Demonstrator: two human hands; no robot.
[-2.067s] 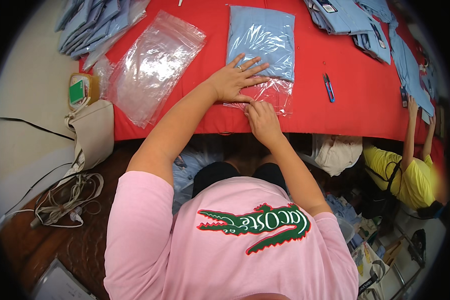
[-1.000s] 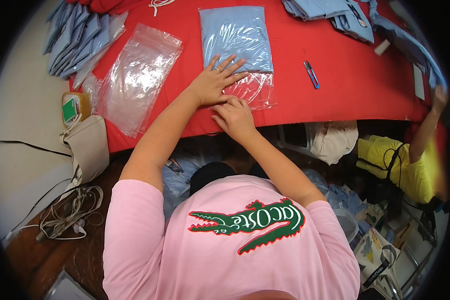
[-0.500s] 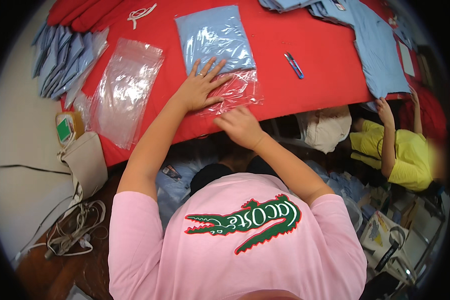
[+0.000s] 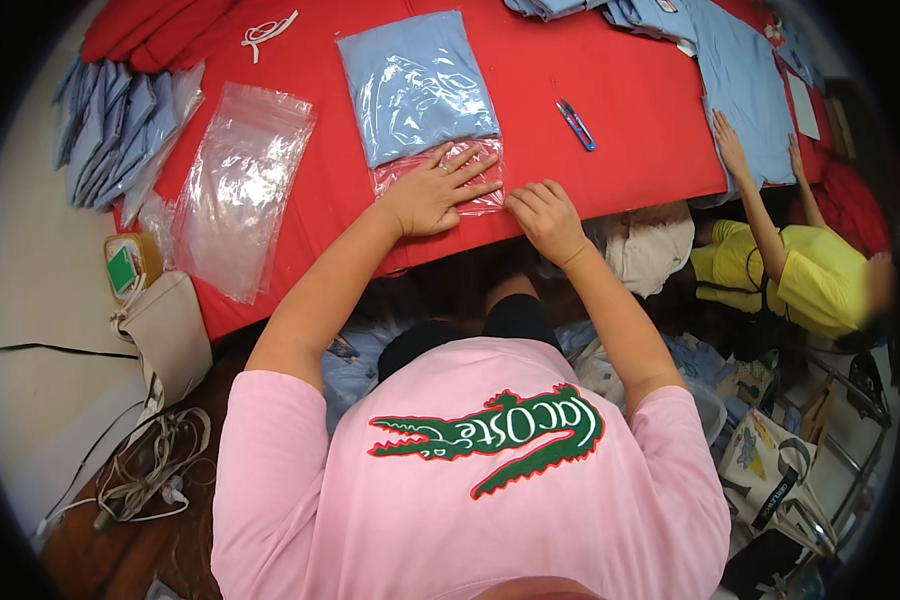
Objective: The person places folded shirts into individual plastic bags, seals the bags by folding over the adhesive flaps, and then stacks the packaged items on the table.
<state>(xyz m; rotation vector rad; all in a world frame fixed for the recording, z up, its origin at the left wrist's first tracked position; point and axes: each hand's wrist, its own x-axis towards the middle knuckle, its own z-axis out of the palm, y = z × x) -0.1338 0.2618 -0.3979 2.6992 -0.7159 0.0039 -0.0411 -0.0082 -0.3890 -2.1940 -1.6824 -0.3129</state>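
Observation:
A folded light blue garment (image 4: pixel 415 85) lies in a clear plastic bag (image 4: pixel 483 200) on the red-covered table. My left hand (image 4: pixel 438 192) rests flat on the bag's unfilled lower end, fingers spread. The red cloth shows through the plastic there. At the bag's lower right corner, the fingers of my right hand (image 4: pixel 547 218) are pinched together on its edge. Blue-handled thread snips (image 4: pixel 577 125) lie to the right of the bag. Left of it is a stack of unfilled clear bags (image 4: pixel 245 185).
Folded blue garments (image 4: pixel 120 120) and red cloth (image 4: pixel 165 35) are piled at the far left. A white cord (image 4: pixel 268 35) lies near them. To the right, a co-worker in yellow (image 4: pixel 820 275) has both hands at a blue garment (image 4: pixel 740 85). Cables (image 4: pixel 155 465) lie at lower left.
My left hand has slid right and down, off the garment onto the bag's lower end. My right hand has travelled right along the bag's lower edge to its corner. The co-worker's hands have moved up.

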